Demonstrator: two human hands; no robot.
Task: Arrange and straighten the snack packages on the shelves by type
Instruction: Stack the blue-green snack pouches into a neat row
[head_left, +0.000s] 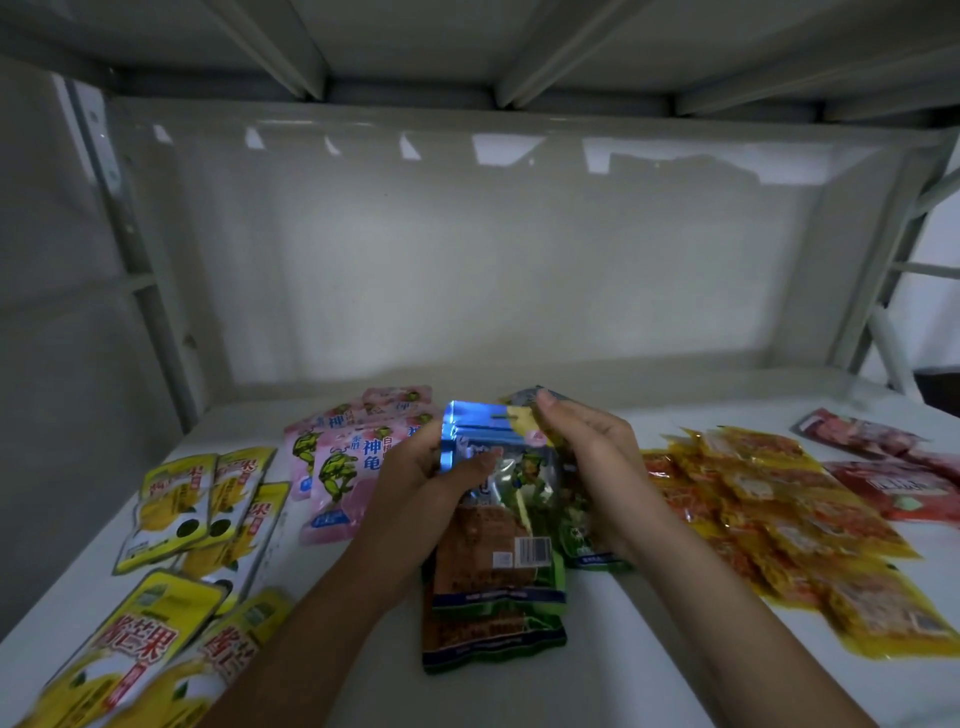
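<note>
At the middle of the white shelf (519, 691), my left hand (415, 483) grips a stack of blue-and-green snack packages (498, 519) by its left edge, thumb on the front. My right hand (592, 457) holds the same stack from the right, its fingertips pinching the top corner. More packages of that kind (493, 634) lie flat under the stack. Pink turtle packages (337, 462) lie to the left. Yellow mango packages (208, 509) are spread further left and down to the front corner.
Several yellow-and-orange packets (779, 514) are strewn to the right, with red packages (893, 483) beyond them at the far right. The shelf's back wall (493, 260) and metal uprights (145, 270) enclose the space, and another shelf hangs overhead.
</note>
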